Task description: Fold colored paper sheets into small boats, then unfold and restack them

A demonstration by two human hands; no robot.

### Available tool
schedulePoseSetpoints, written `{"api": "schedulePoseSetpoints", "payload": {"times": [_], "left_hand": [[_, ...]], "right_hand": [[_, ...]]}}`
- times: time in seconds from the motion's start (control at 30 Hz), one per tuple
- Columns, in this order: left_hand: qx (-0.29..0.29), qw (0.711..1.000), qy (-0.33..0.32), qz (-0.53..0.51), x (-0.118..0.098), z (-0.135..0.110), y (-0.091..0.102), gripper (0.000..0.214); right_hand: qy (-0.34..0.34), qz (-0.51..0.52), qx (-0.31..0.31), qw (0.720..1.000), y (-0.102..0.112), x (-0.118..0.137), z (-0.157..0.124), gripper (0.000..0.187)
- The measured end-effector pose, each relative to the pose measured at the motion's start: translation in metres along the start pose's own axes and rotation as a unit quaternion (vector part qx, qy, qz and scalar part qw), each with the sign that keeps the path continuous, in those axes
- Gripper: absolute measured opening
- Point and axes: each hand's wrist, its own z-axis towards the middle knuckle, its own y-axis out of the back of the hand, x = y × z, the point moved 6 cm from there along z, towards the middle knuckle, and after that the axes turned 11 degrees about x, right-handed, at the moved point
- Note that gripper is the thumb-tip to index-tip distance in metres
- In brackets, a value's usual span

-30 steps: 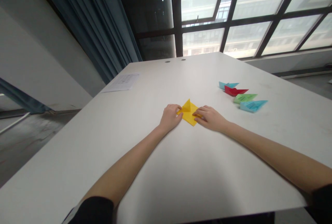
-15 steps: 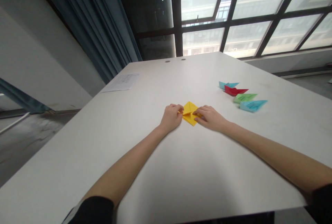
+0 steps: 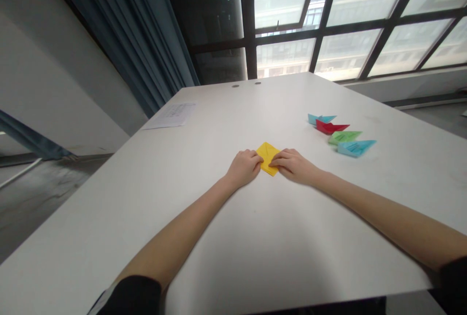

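A folded yellow paper (image 3: 268,153) lies diamond-shaped on the white table (image 3: 251,237), with one corner toward the windows and one toward me. On its left corner, my left hand (image 3: 245,166) is closed, thumb and fingers pressing the edge. My right hand (image 3: 294,165) covers the right corner, its fingertips pressed down near the middle of the paper. Both side corners are hidden under the hands. The paper looks flat, with a faint crease in its upper half.
To the right stand several folded paper boats: a pale blue one (image 3: 321,119), a red one (image 3: 331,127), a green one (image 3: 345,137) and a blue one (image 3: 356,148). A printed sheet (image 3: 171,115) lies at the table's left edge. Windows and a blue curtain (image 3: 146,28) are beyond.
The raised fold across the middle of the yellow paper now lies flat. My left fingers have moved slightly right over it, and my right fingertips slightly left and down.
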Motion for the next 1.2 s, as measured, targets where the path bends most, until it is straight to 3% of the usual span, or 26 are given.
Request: {"api": "schedulePoseSetpoints", "payload": {"times": [0.43,0.7,1.0,1.2], "left_hand": [[0.03,0.997,0.019,0.069,-0.003,0.002,-0.003,0.034],[-0.028,0.98,0.176,0.085,0.018,-0.005,0.005,0.031],[-0.03,0.969,0.234,-0.07,0.03,-0.002,0.002,0.026],[-0.052,0.925,0.251,-0.279,0.039,-0.001,-0.003,0.016]], "right_hand": [[0.068,0.041,0.022,0.997,0.003,0.011,-0.002,0.028],[0.074,0.058,0.028,0.995,0.003,0.011,-0.003,0.029],[0.079,0.054,0.021,0.995,0.003,0.012,-0.004,0.027],[0.073,0.047,0.017,0.996,0.005,0.015,-0.003,0.026]]}}
